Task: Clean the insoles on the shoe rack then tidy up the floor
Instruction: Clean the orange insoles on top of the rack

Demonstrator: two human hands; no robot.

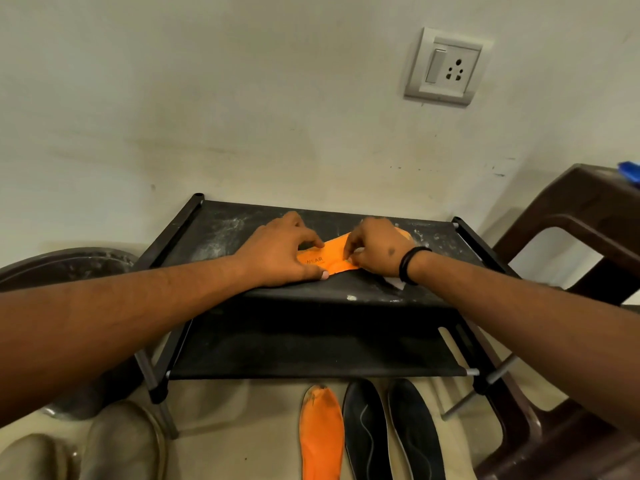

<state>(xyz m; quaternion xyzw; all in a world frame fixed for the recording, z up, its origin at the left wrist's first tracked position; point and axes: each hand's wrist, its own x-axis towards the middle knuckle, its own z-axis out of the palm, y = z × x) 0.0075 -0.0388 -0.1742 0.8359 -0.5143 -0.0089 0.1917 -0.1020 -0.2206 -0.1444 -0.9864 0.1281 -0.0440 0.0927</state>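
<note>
Orange insole being cleaned on the shoe rack; floor not yet tidied.

The orange insole (327, 256) lies on the top shelf of the shoe rack (221, 233), under both hands; left hand (282, 252) pinches its heel end, right hand (375, 247) curls on its middle, perhaps over a white wipe; white dust surrounds them; below the wrists, a second orange insole (320, 434) and two black insoles (388, 434) wait on the floor; left of the left forearm, metal vessels (65, 268), contents unclear.

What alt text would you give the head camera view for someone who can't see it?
Two hands, left hand and right hand, hold an orange insole flat on a dusty black shoe rack. On the floor below lie another orange insole and two dark insoles.
</note>
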